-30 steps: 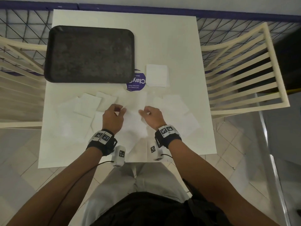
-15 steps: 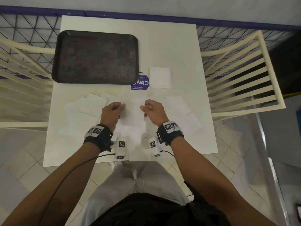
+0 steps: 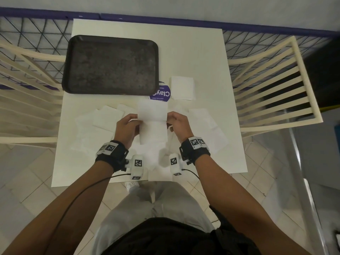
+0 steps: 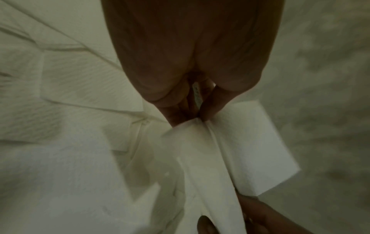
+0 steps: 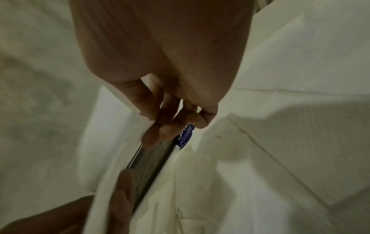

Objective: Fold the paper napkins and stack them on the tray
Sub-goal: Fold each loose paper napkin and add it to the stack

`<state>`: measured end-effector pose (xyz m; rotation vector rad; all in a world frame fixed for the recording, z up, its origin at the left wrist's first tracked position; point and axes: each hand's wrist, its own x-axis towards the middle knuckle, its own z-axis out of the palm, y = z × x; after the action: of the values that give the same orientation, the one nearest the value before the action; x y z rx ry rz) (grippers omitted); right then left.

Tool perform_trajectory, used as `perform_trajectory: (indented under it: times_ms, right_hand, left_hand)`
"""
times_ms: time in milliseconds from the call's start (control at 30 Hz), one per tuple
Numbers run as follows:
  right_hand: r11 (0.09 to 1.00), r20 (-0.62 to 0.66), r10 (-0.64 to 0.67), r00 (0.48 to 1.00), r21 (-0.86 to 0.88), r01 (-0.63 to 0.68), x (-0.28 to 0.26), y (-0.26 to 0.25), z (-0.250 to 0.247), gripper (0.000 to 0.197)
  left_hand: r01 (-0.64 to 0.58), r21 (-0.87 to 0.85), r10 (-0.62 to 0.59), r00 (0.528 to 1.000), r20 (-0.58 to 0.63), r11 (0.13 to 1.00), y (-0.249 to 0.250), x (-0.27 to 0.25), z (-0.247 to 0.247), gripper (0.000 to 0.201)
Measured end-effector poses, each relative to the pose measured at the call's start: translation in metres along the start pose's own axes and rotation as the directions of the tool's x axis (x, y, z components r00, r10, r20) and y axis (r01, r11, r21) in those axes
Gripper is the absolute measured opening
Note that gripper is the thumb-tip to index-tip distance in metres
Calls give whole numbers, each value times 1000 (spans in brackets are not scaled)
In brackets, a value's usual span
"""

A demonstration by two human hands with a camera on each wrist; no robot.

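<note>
A white paper napkin (image 3: 152, 122) is held up above the table between both hands, bent along a crease across its middle. My left hand (image 3: 128, 126) pinches its left edge and my right hand (image 3: 177, 122) pinches its right edge. In the left wrist view the left hand (image 4: 192, 110) pinches the napkin (image 4: 230, 152) at the crease. In the right wrist view the right hand's fingers (image 5: 160, 126) pinch the napkin's edge (image 5: 120, 134). Several unfolded napkins (image 3: 108, 118) lie spread over the table. A folded napkin (image 3: 182, 87) lies apart. The dark tray (image 3: 110, 64) sits at the back left with nothing on it.
A round purple sticker (image 3: 160, 93) lies between the tray and the folded napkin. Cream slatted chairs (image 3: 272, 85) stand at both sides of the white table (image 3: 193, 52). A wire fence with a blue rail (image 3: 239, 27) runs behind it.
Both hands picked one napkin up off the pile and raised it; its upper half now stands up past the crease, towards the tray.
</note>
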<state>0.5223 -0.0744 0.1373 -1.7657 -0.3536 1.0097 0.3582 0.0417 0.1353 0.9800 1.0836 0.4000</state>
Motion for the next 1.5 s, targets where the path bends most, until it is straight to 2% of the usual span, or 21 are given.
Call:
perform_trajectory:
  times_ms: [133, 200, 267, 367, 500, 600, 800, 967, 1233, 1500]
  right_hand:
    - [994, -8, 56, 998, 98, -55, -1, 1, -2, 27]
    - [995, -5, 43, 999, 91, -43, -1, 1, -3, 20]
    - [999, 3, 10, 1000, 42, -10, -1, 2, -3, 12]
    - [998, 16, -54, 998, -22, 55, 1, 8, -4, 20]
    - [994, 0, -91, 996, -68, 91, 6, 13, -5, 24]
    - [987, 2, -108, 994, -122, 107, 8, 11, -3, 22]
    - [855, 128, -284, 950, -414, 312, 6, 1, 16, 14]
    - [818, 158, -268, 950, -484, 311, 13, 2, 24, 9]
    - [905, 115, -211, 971, -353, 239, 14, -6, -10, 8]
    - [925, 34, -231, 972, -303, 230, 10, -6, 0, 13]
  left_hand:
    - [18, -21, -18, 1000, -10, 1000, 1, -1, 0, 28]
    - [20, -11, -20, 1000, -15, 1000, 1, -1, 1, 28]
    - [7, 37, -6, 1000, -25, 999, -1, 0, 0, 22]
    - [-57, 101, 63, 997, -49, 993, -6, 1, -1, 14]
    - [-107, 193, 116, 993, -36, 975, -9, 3, -2, 25]
    - [-117, 221, 130, 990, -45, 968, -9, 1, -3, 18]
    - [-203, 342, 210, 978, 18, 918, -6, -4, 4, 8]
    - [-254, 432, 273, 962, 19, 866, -8, -4, 3, 7]
    - [-294, 509, 354, 935, -22, 809, -9, -6, -4, 5]
    - [-332, 539, 411, 911, -28, 774, -12, -10, 3, 4]
